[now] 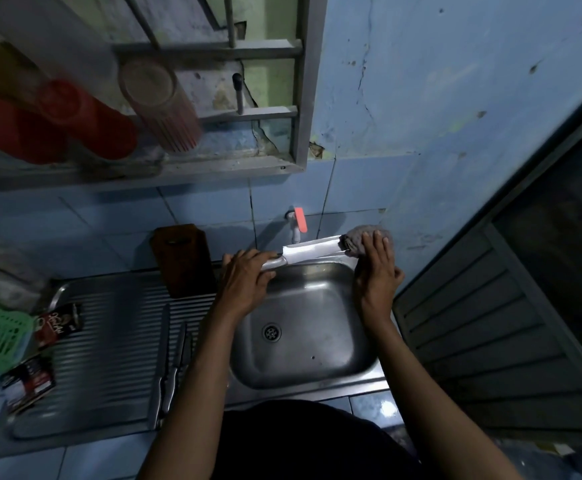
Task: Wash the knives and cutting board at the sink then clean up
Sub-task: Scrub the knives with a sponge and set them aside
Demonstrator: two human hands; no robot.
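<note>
Single head-worn wide-angle view, steeply downward and forward over the sink (pixel 317 372); wall (pixel 421 98) close ahead

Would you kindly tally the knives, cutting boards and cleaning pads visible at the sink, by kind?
Knives: 4, one held over the sink and three lying on the drainboard
Cutting boards: 1
Scrubbing pads: 1
Total: 6
</note>
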